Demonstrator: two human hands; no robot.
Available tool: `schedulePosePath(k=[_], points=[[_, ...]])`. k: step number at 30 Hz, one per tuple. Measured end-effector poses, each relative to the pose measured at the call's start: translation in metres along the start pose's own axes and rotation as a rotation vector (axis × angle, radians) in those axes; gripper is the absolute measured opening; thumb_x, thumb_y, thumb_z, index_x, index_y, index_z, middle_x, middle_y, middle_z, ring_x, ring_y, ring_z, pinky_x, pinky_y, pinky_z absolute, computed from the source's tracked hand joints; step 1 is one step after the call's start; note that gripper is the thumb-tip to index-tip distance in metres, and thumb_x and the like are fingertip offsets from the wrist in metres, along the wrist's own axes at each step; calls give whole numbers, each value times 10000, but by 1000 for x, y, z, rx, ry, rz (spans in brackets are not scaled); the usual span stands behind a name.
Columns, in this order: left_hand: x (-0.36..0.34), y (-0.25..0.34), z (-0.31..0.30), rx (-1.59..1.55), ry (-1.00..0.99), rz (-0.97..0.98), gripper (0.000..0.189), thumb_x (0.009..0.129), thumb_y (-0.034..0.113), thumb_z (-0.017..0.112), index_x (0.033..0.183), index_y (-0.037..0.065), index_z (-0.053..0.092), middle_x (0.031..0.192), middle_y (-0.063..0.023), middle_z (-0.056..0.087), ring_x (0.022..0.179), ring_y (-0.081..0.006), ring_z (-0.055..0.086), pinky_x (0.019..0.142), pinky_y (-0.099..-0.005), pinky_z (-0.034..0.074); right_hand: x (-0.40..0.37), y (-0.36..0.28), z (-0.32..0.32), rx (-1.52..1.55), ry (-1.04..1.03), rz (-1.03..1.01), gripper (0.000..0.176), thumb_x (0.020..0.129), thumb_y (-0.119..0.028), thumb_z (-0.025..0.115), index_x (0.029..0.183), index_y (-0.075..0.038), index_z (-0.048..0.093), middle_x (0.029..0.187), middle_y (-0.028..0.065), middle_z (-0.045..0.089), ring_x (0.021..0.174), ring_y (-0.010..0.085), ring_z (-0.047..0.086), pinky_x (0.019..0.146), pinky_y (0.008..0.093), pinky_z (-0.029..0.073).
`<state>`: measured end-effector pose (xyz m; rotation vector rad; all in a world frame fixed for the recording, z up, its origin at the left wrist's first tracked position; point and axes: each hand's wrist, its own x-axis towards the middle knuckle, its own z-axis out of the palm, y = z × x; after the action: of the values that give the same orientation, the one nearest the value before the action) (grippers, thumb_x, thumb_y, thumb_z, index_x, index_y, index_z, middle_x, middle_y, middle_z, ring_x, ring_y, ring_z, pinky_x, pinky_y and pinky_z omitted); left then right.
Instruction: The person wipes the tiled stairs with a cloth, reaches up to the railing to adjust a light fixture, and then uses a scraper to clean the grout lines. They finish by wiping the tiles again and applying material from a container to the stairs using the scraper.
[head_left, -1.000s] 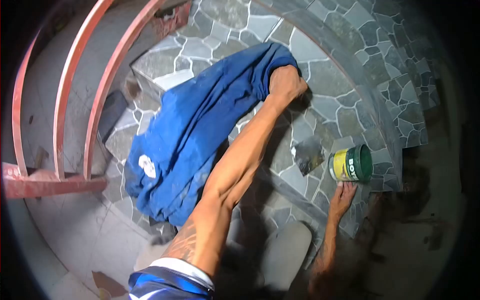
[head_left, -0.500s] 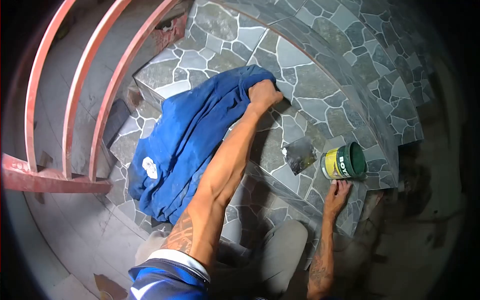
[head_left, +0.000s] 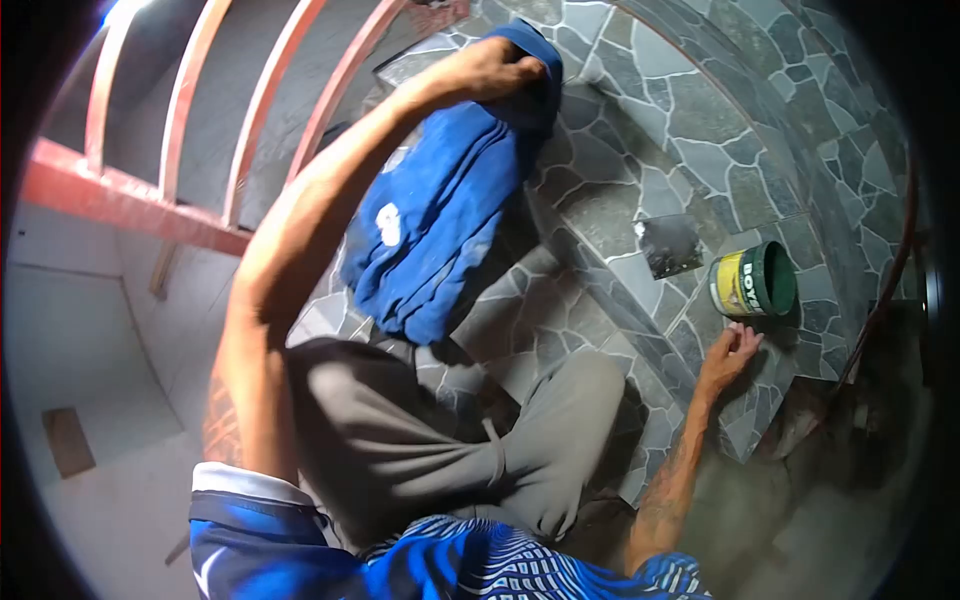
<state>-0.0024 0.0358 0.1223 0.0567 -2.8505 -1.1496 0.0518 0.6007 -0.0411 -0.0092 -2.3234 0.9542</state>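
Grips a bunched blue cloth (head_left: 440, 220) in the left hand (head_left: 490, 70), fingers clamped on its top edge, hanging above the stone-tiled steps (head_left: 700, 120) beside red railings (head_left: 130, 200). Rests the right hand (head_left: 728, 355) flat on a step, fingers slightly apart, just below a green tub (head_left: 752, 283), near a metal scraper (head_left: 670, 245).

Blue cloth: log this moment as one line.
left hand: grips blue cloth | right hand: flat on stone step | green tub: just beyond right hand

Two hands – left hand (head_left: 495, 70), right hand (head_left: 730, 355) – one blue cloth (head_left: 440, 230), one green tub (head_left: 757, 283), one metal scraper (head_left: 670, 245)
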Motion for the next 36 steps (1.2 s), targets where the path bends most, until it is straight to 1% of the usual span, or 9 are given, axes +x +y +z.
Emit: schedulePosePath(k=[9,11,13,16,18,26,28,33,36], points=[[-171,-90,-24,-433,-473,-362,420,972,288,548,1243,-28,602,1130,-132,697,961,-204,692,843,-315,562,0,-8,-2,22,-18,17,665,958,-190,590,1440,135,268,1292,266,555,1162,317,599,988,368,482],[-193,-135,-5,-12,-414,-527,344,924,249,584,1114,-21,678,1017,-125,724,820,-199,703,727,-323,568,-1,-13,-5,38,-65,38,678,967,-187,579,1455,129,232,1321,294,507,1221,321,555,1036,391,463],[-234,-187,34,334,-312,-733,490,872,485,640,833,4,725,731,-119,704,619,-209,669,549,-337,537,-2,-13,-7,3,-72,10,678,964,-178,579,1458,127,227,1328,295,505,1227,318,553,1038,390,458],[-306,-228,112,-173,-227,-1297,751,818,756,565,1024,53,733,901,-94,713,816,-193,654,751,-379,518,-4,-13,-4,79,-55,-12,668,959,-152,568,1463,119,222,1338,292,504,1236,314,548,1039,390,452],[-334,-183,133,-144,-98,-1304,725,863,698,569,1042,10,713,892,-106,677,797,-161,596,781,-344,478,-6,-18,-3,106,-61,45,657,955,-130,558,1466,111,223,1341,290,505,1234,316,550,1043,389,448],[-393,-240,123,-273,495,-985,473,966,428,524,986,-11,699,889,-154,724,798,-257,660,733,-430,489,-5,-21,-5,170,-31,49,613,948,-59,527,1467,92,238,1335,273,515,1236,308,551,1057,391,444],[-406,-218,84,213,597,-747,400,980,325,502,950,-27,691,785,-95,696,697,-164,630,639,-329,486,-5,-24,-2,212,-1,61,604,942,-72,527,1459,94,262,1334,260,515,1227,305,560,1060,385,437],[-374,-85,-34,-649,848,-735,380,992,413,529,1104,75,662,913,-18,647,773,-111,607,680,-299,506,-7,-23,-2,278,22,86,598,937,-62,519,1460,86,268,1345,257,499,1226,307,560,1059,387,437],[-354,-40,-101,-175,801,10,486,975,407,530,1209,-14,593,1064,-49,635,946,-129,587,831,-303,494,-5,-19,-2,261,-9,89,611,937,-42,508,1472,78,238,1371,257,468,1237,313,545,1058,399,442]])
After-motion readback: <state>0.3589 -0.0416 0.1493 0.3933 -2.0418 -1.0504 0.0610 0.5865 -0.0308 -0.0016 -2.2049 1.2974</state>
